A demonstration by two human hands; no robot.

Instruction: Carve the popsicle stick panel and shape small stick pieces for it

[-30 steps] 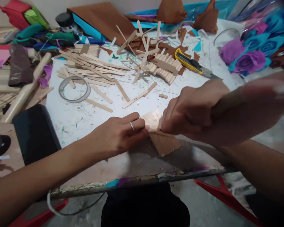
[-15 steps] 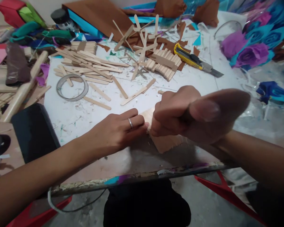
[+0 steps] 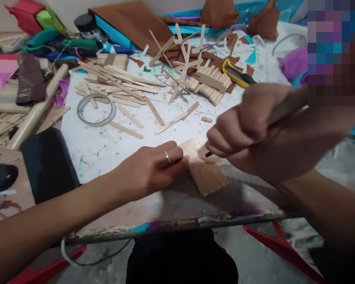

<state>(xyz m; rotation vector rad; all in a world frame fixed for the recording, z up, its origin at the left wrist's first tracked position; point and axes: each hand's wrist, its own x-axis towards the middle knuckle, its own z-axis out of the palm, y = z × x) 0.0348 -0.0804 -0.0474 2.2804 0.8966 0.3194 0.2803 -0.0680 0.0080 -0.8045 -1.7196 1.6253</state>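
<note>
My left hand, with a ring on one finger, has its fingers pressed together at the left end of a narrow wooden craft stick. This stick lies across a small wooden board, whose upper part is pale and glossy. My right hand is wrapped round a tool with a thick brownish handle. Its thin dark tip pokes out below the fingers, just above the stick; whether it touches cannot be made out. Most of the tool is hidden by the hand.
Loose craft sticks, a tape roll and a bundle of sticks lie beyond my hands. A yellow box cutter is partly hidden. A black phone is at left. The table's front edge is close.
My right hand has moved right, uncovering more of the board, the craft stick and the dark tool tip. My left hand keeps its hold. The view has shifted slightly.
</note>
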